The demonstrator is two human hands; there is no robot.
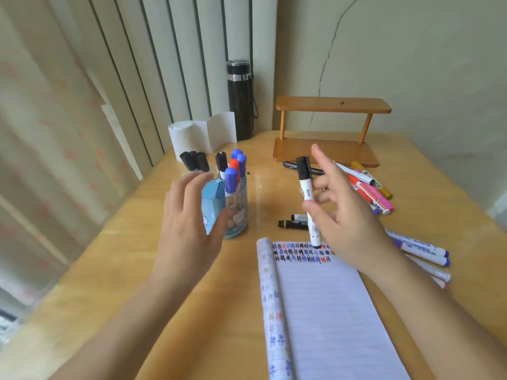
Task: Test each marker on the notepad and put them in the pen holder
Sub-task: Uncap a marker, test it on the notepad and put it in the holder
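Observation:
My right hand pinches a white marker with a black cap between thumb and fingers. The marker stands nearly upright, cap on top, its lower end just over the top of the lined notepad, where rows of coloured test marks run. My left hand is spread open right in front of the clear blue pen holder and hides its left side. Whether it touches the holder I cannot tell. Several black, blue and red capped markers stand in the holder.
Loose markers lie on the wooden table: a coloured pile behind my right hand, blue ones at the right, black ones above the notepad. A wooden shelf, black flask and paper roll stand at the back.

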